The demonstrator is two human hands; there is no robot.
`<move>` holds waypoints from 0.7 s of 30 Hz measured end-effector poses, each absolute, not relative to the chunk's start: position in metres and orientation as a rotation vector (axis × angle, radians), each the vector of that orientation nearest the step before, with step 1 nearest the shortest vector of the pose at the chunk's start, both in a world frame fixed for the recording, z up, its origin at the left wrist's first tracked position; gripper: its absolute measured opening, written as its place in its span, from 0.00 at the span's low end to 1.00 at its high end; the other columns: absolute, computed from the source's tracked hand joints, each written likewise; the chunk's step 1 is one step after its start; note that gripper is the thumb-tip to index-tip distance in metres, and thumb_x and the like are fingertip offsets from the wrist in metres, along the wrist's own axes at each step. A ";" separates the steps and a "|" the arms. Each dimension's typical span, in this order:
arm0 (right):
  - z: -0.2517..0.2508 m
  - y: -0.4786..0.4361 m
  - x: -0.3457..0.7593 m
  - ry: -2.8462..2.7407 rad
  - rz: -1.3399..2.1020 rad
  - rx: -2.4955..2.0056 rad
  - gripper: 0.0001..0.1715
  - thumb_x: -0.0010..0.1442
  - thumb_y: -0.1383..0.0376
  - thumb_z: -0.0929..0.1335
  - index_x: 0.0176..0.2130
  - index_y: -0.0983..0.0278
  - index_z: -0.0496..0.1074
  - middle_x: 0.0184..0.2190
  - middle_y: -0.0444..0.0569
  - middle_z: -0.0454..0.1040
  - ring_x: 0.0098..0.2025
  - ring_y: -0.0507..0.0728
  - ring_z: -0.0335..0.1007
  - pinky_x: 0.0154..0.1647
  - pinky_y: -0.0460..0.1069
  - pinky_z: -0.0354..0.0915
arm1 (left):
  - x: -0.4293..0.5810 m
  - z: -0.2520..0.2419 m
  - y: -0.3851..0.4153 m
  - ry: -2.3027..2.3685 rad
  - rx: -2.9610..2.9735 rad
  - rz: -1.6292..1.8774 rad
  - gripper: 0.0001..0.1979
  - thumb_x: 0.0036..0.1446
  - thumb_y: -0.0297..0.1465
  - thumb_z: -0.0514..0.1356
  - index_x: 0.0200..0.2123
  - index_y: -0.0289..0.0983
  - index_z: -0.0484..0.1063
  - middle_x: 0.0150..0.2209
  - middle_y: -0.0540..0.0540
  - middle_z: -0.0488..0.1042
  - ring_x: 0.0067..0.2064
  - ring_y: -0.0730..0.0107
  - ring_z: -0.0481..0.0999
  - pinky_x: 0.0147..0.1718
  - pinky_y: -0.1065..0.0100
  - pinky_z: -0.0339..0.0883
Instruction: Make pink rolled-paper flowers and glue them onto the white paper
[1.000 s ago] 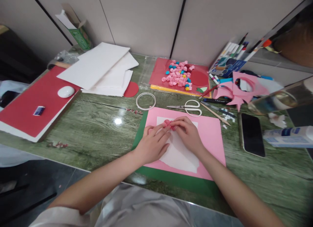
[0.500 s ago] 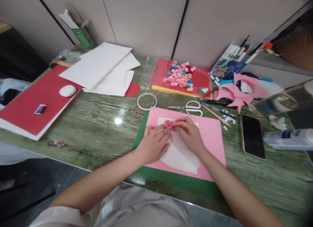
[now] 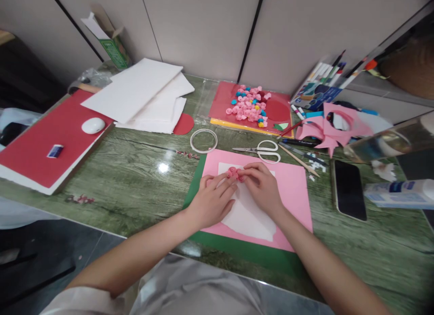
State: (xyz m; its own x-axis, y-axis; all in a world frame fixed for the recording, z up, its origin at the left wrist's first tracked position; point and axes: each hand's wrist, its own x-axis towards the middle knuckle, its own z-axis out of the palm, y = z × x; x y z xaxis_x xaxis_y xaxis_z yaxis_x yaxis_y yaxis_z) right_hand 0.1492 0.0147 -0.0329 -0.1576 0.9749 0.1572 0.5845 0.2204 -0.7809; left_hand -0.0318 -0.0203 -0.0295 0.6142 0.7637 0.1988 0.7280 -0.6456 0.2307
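Small pink rolled paper roses sit together on a torn-edged white paper sheet, partly covered by fingertips. My left hand lies palm down with its fingers stretched out, fingertips touching the roses from the left and the thumb apart from them. From the right, my right hand pinches a rose at the cluster's edge between thumb and fingers. Beneath the white sheet lies pink paper, on top of a green sheet.
White-handled scissors and a tape roll lie just beyond the papers. Behind them, several pink, blue and yellow curled pieces rest on a red packet. Rightward are a wooden stick, a phone and a bottle.
Hardly anything differs. Both hands stay at the paper roses, and the fingertips shift very slightly, showing a little more of the roses.
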 end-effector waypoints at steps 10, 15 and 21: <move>-0.022 0.038 0.145 -2.150 0.632 -1.456 0.05 0.54 0.63 0.66 0.28 0.62 0.69 0.29 0.45 0.71 0.32 0.53 0.66 0.33 0.48 0.61 | -0.032 -0.034 -0.022 1.268 2.728 0.433 0.16 0.59 0.33 0.48 0.49 0.37 0.64 0.57 0.42 0.62 0.57 0.58 0.56 0.48 0.53 0.50; -0.022 0.041 0.142 -2.122 0.659 -1.520 0.04 0.55 0.65 0.65 0.30 0.62 0.70 0.28 0.44 0.72 0.30 0.52 0.67 0.32 0.48 0.61 | -0.032 -0.033 -0.022 1.257 2.726 0.425 0.16 0.59 0.34 0.47 0.49 0.37 0.64 0.57 0.42 0.62 0.57 0.58 0.56 0.48 0.53 0.49; -0.023 0.040 0.143 -2.110 0.653 -1.503 0.05 0.55 0.63 0.65 0.32 0.62 0.70 0.29 0.45 0.73 0.31 0.52 0.67 0.33 0.48 0.62 | -0.033 -0.033 -0.021 1.260 2.720 0.432 0.17 0.60 0.33 0.47 0.49 0.36 0.64 0.57 0.41 0.62 0.57 0.57 0.56 0.48 0.53 0.49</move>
